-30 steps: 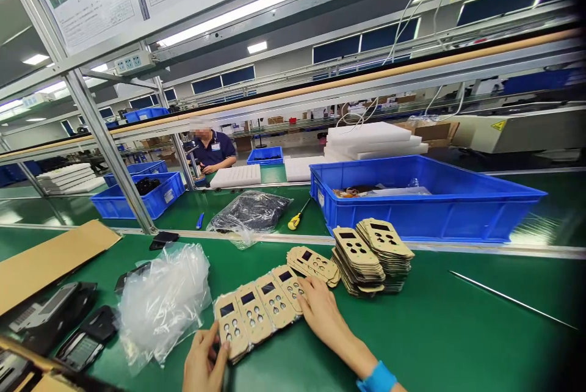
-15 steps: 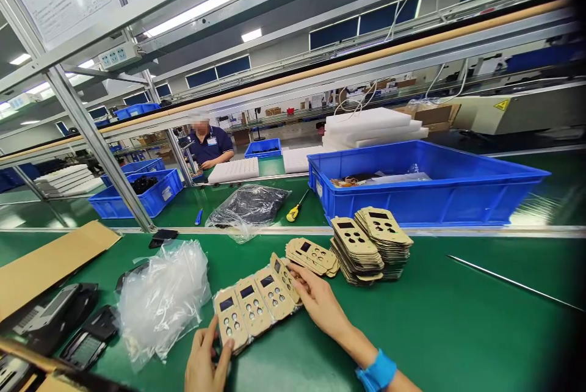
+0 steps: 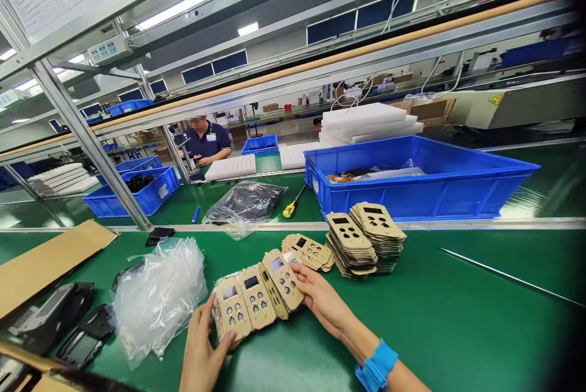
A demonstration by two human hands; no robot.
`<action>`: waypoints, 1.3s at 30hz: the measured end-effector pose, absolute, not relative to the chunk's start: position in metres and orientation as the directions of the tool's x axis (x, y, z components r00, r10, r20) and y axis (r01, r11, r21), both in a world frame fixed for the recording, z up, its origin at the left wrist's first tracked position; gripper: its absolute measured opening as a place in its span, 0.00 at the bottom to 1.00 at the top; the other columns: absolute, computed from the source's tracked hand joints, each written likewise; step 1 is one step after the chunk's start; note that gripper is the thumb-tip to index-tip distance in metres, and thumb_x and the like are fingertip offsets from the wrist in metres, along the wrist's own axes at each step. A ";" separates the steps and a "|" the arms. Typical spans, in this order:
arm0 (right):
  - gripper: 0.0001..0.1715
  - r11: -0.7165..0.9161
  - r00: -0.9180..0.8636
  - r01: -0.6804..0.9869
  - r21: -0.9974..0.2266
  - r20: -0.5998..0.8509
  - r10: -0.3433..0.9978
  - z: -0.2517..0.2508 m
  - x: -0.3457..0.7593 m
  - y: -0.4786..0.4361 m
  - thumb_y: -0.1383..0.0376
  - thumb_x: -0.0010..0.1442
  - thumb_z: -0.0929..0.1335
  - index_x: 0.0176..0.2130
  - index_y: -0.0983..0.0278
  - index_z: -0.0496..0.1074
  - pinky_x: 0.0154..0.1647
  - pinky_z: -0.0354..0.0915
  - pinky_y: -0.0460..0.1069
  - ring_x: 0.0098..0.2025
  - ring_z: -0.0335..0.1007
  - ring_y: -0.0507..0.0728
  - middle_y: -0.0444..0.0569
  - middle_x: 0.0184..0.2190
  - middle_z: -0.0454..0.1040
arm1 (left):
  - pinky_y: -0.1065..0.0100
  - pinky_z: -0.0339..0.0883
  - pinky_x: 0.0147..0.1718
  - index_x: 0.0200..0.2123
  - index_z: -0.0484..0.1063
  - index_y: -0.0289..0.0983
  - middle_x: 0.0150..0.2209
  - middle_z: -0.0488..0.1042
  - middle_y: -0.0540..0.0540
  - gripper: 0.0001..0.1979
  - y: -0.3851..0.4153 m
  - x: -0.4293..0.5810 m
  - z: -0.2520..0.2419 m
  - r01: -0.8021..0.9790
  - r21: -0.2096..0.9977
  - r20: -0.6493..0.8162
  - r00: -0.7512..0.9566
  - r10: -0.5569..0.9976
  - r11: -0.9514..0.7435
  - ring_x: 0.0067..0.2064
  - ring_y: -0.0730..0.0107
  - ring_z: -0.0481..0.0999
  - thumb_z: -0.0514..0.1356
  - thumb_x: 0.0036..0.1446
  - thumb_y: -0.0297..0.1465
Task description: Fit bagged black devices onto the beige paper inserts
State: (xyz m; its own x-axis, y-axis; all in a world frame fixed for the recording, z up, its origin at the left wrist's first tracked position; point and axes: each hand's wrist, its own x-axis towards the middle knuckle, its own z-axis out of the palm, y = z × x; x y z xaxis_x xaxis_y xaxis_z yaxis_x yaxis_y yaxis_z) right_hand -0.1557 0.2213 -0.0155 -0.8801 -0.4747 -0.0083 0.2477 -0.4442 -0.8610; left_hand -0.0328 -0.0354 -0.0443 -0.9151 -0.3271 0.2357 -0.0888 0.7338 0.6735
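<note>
- Nearer the wearer than the big blue bin [image 3: 412,199], a row of tan panels [image 3: 256,300] is resting on the worktop [image 3: 439,331], its right end tilting up.
- The left hand [image 3: 201,340] is clamping the row's left end, thumb on top — this grip is closing on the panels' edge.
- The right hand [image 3: 325,300], nearer the bin, is pinching the raised end panel [image 3: 284,282] by its outer side; that grip is together on the panel, not apart.
- The raised panel could be creasing or slipping if the right pinch twists, since only its edge is being held.
- The row could be fanning apart if the left thumb eases off.
- Loose panels [image 3: 315,251], lying just behind the right fingers, could be getting swept askew by a wide wrist swing; two tall stacks [image 3: 366,239], standing close before the bin, could be toppling if bumped.
- The bin is holding a pale sheet [image 3: 398,173] and brownish bits — too hidden to name.
- Left of the bin, a clear bag [image 3: 247,203] is holding something dark; farther left, a smaller bin [image 3: 155,193] is carrying black parts [image 3: 138,182].
</note>
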 end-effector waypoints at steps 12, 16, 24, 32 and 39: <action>0.20 -0.644 -0.800 0.459 -0.611 0.032 -0.600 -0.032 -0.163 0.209 0.57 0.48 0.74 0.40 0.61 0.71 0.52 0.65 0.56 0.45 0.74 0.60 0.48 0.38 0.78 | 0.47 0.56 0.60 0.64 0.50 0.38 0.64 0.55 0.37 0.32 -0.024 -0.041 -0.039 0.011 0.547 0.319 -0.927 -0.197 0.837 0.64 0.51 0.56 0.53 0.59 0.39; 0.19 -0.637 -0.771 0.491 -0.595 0.045 -0.635 -0.035 -0.160 0.211 0.54 0.50 0.72 0.40 0.60 0.69 0.51 0.65 0.58 0.46 0.74 0.61 0.49 0.38 0.78 | 0.47 0.52 0.62 0.66 0.45 0.37 0.65 0.52 0.36 0.35 -0.022 -0.046 -0.041 0.049 0.567 0.310 -0.937 -0.158 0.822 0.65 0.53 0.54 0.54 0.59 0.39; 0.24 -0.568 -0.709 0.547 -0.614 0.021 -0.705 -0.036 -0.149 0.208 0.50 0.47 0.73 0.39 0.59 0.67 0.51 0.64 0.59 0.44 0.74 0.63 0.48 0.35 0.78 | 0.43 0.46 0.64 0.67 0.39 0.43 0.68 0.47 0.38 0.41 -0.014 -0.057 -0.029 0.126 0.599 0.301 -0.951 -0.077 0.791 0.68 0.49 0.44 0.59 0.57 0.38; 0.22 -0.517 -0.650 0.582 -0.628 0.023 -0.760 -0.032 -0.138 0.213 0.54 0.40 0.76 0.29 0.61 0.65 0.49 0.64 0.58 0.38 0.74 0.61 0.45 0.28 0.75 | 0.42 0.39 0.64 0.65 0.45 0.45 0.59 0.61 0.42 0.44 -0.001 -0.072 -0.007 0.305 0.496 0.262 -0.945 0.195 0.813 0.62 0.54 0.58 0.56 0.46 0.20; 0.18 -0.669 -0.790 0.501 -0.549 0.024 -0.612 -0.034 -0.154 0.214 0.54 0.49 0.74 0.36 0.59 0.69 0.52 0.64 0.53 0.42 0.75 0.57 0.45 0.37 0.79 | 0.58 0.66 0.46 0.46 0.69 0.42 0.44 0.68 0.44 0.19 -0.004 -0.066 0.027 0.157 0.661 0.167 -0.984 0.060 0.733 0.46 0.57 0.69 0.62 0.48 0.29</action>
State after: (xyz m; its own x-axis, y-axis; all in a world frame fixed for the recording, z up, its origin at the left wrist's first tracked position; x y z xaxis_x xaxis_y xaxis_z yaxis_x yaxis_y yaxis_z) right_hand -0.1541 0.2137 -0.0341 -0.7905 -0.6121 0.0239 0.5014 -0.6690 -0.5487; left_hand -0.0662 -0.0043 0.0270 -0.9842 0.0599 0.1667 0.1567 0.7335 0.6614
